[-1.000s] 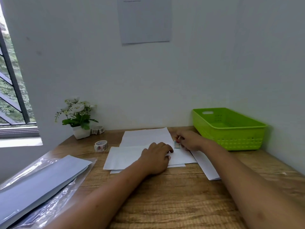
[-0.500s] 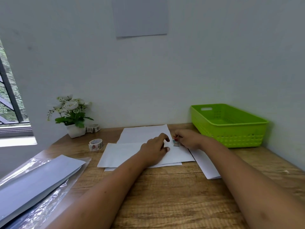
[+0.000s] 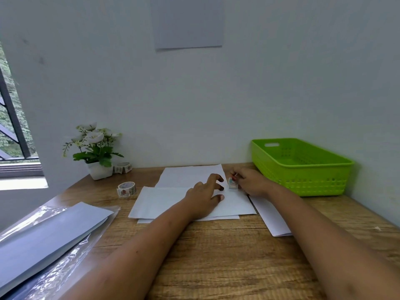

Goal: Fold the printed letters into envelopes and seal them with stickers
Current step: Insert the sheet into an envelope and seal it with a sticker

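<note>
Small home-office corner: wooden desk (image 3: 227,260), white wall (image 3: 216,105), window (image 3: 13,131), potted flowers (image 3: 96,148), green basket (image 3: 313,180).

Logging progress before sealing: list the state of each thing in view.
left hand, flat, pressing the envelope
right hand, pinching a sticker
envelope, flat under the left hand
sticker, pinched, near the envelope's far edge
sticker roll, untouched, left of the envelope
green basket, upright, nothing visible inside

Flat white paper envelope (image 3: 164,202) lies long edge nearest, with a second white sheet (image 3: 216,218) peeking out under that edge and a plain white letter page (image 3: 190,175) spread flat just behind it. At its far right corner a small pale printed sticker (image 3: 232,184) stands upright, pinched in the right hand (image 3: 253,185). A white patterned sticker roll (image 3: 126,189) sits just off its left end.
</note>
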Tool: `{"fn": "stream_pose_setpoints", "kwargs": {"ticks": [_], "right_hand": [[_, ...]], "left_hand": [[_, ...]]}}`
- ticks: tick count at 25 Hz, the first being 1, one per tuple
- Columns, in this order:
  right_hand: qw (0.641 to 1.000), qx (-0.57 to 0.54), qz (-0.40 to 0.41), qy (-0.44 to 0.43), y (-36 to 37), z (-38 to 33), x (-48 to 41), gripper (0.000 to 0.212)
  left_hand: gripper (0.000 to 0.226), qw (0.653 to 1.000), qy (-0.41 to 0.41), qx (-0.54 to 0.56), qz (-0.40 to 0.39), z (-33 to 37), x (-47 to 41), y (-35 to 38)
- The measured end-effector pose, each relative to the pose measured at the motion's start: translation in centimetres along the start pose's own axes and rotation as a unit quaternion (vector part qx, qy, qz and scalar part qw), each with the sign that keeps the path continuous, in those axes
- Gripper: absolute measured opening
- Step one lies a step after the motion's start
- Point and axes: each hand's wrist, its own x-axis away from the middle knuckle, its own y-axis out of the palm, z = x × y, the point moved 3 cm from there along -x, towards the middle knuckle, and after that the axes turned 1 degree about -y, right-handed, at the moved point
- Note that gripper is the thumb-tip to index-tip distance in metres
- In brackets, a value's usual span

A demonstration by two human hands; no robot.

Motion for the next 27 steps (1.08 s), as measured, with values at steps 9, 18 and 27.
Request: {"fn": "stream_pose_setpoints", "kwargs": {"ticks": [9, 18, 27], "right_hand": [[0.992, 0.123, 0.004, -0.018, 1.6, 0.7, -1.0, 0.021], [0.99, 0.133, 0.033, -0.014, 1.9, 1.0, -1.0, 0.018], [0.995, 0.067, 0.075, 0.01, 1.3, 0.7, -0.3, 0.017]], "left_hand": [[0.033, 0.999, 0.016, -0.04, -0.005, -0.1, 0.1, 0.1], [0.029, 0.999, 0.026, -0.039, -0.01, -0.2, 0.0, 0.2], [0.034, 0.994, 0.03, -0.104, -0.02, 0.3, 0.2, 0.1]]}}
